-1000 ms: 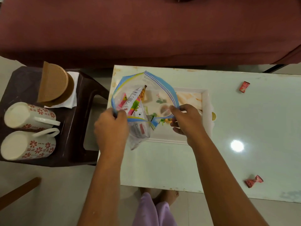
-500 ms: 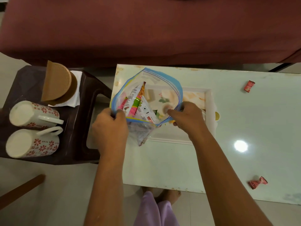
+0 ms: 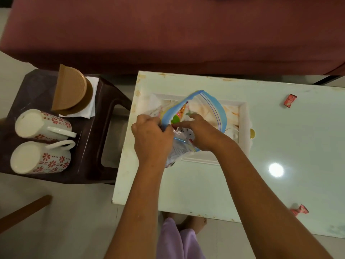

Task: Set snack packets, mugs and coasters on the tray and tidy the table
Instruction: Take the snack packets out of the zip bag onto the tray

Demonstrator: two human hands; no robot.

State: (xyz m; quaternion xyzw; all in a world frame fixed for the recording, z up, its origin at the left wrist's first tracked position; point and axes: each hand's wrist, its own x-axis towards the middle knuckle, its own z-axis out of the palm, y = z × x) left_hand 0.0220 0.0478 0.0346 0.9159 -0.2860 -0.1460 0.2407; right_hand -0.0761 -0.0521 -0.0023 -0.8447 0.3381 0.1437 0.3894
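A clear zip bag (image 3: 214,111) with a blue rim hangs over the white tray (image 3: 243,124) at the table's left end. Colourful snack packets (image 3: 180,114) stand inside the bag. My left hand (image 3: 152,139) grips the bag's near left rim. My right hand (image 3: 203,132) reaches into the bag's mouth, its fingers on a packet; I cannot tell whether they grip it. Two white mugs with red flowers (image 3: 40,126) (image 3: 39,157) lie on their sides on the dark stool (image 3: 97,146). Round brown coasters (image 3: 70,89) lean there on a white napkin (image 3: 91,106).
The white glossy table (image 3: 280,146) carries two red wrapped sweets (image 3: 290,100) (image 3: 299,211) at its right. A maroon sofa (image 3: 168,34) runs along the far side. A wooden leg (image 3: 22,212) crosses the floor at lower left. My feet (image 3: 186,221) show under the table's near edge.
My hands have come together. The right hand let go of the bag's right rim and went into its mouth; the bag's opening has narrowed and tilted.
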